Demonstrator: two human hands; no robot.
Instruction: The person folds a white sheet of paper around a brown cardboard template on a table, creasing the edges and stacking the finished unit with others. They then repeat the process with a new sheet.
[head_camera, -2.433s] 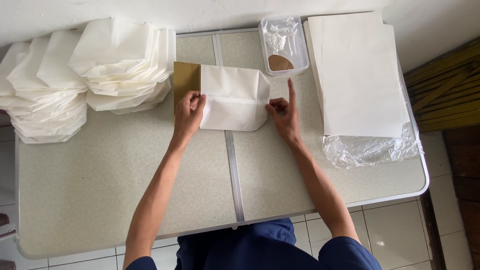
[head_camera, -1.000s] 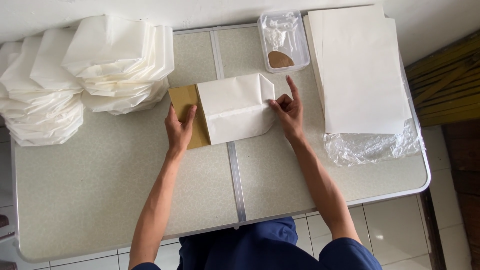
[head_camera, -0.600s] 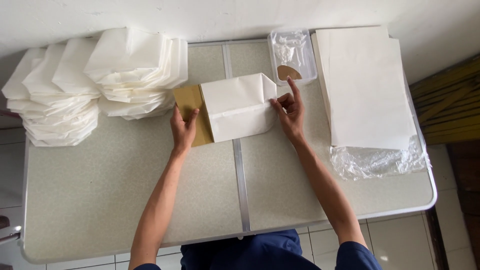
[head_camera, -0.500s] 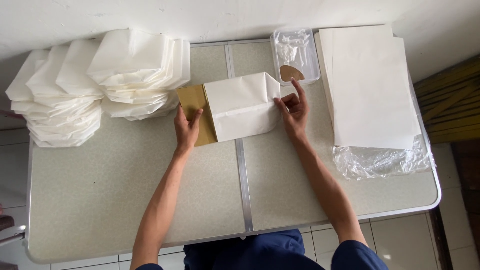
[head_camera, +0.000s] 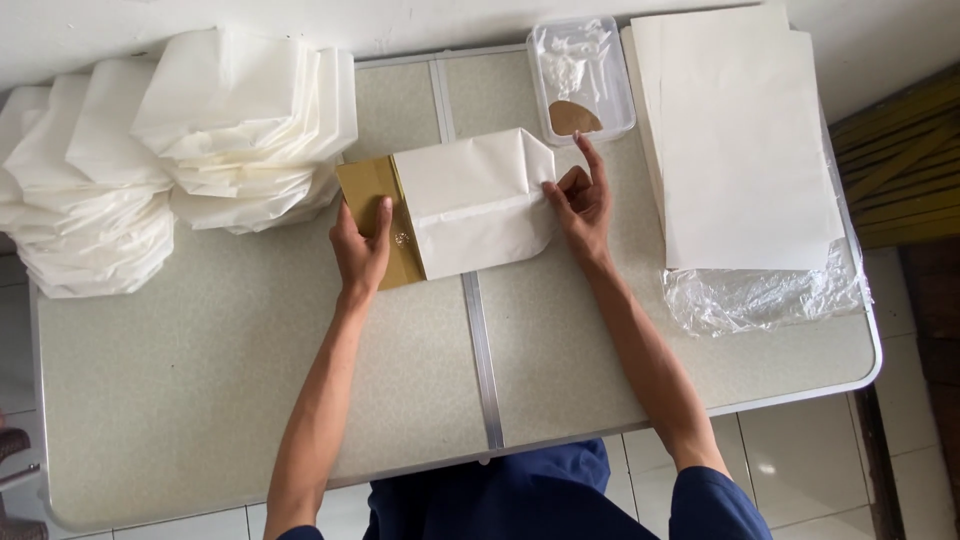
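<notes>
Folded bag stack (head_camera: 70, 200) cut off left

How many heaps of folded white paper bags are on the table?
2. One heap lies at the table's far left edge; the other heap sits right of it, beside the left hand. More may lie beyond the picture's left edge.

Materials and surface finish

White wrapping paper (head_camera: 480, 200): matt, lightly creased. Inner card (head_camera: 375, 215): gold-brown, faint sheen. Counter (head_camera: 200, 380): speckled matt laminate with a smooth metal centre strip (head_camera: 480, 350). Tub (head_camera: 580, 75): clear glossy plastic. Sheet stack (head_camera: 740, 140): matt paper on crinkled glossy film (head_camera: 760, 295).
</notes>
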